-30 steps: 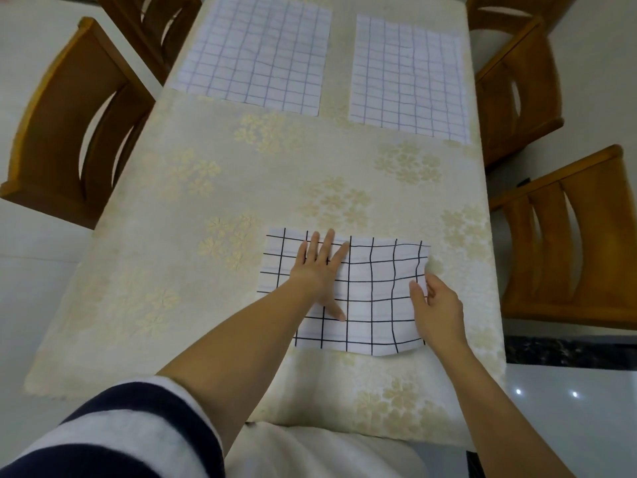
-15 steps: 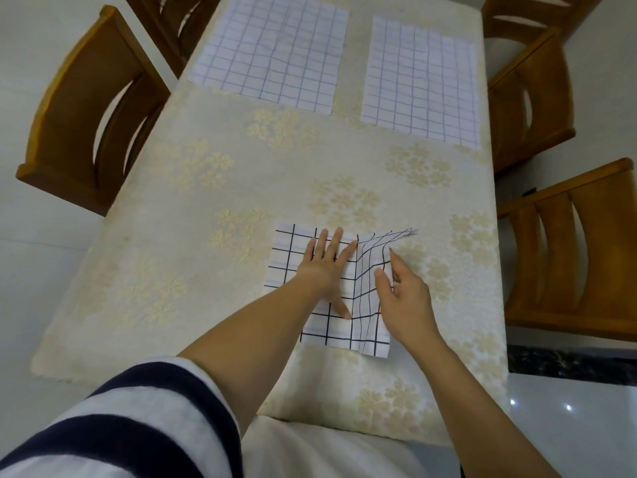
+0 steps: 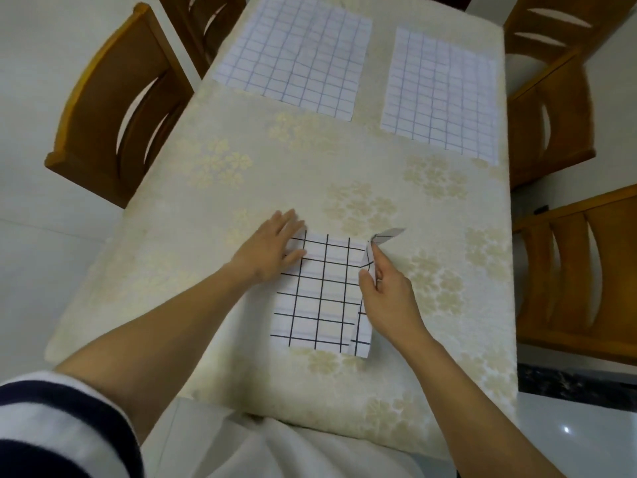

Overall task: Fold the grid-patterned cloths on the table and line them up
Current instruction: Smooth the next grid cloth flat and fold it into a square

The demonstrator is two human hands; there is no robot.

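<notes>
pressing black-grid cloth [image 3: 324, 298], left hand [image 3: 272, 250] flat, straight-fingered; right hand [image 3: 389, 298] pinching its lifted edge.

The left grip [image 3: 272, 250] is resting flat on the black-grid cloth [image 3: 320, 298] on the desk [image 3: 165, 270], and the right grip [image 3: 386, 298] is pinching its lifted right edge. Farther away, the left blue-grid cloth [image 3: 296, 60] and the right blue-grid cloth [image 3: 441, 91] are lying flat.
</notes>
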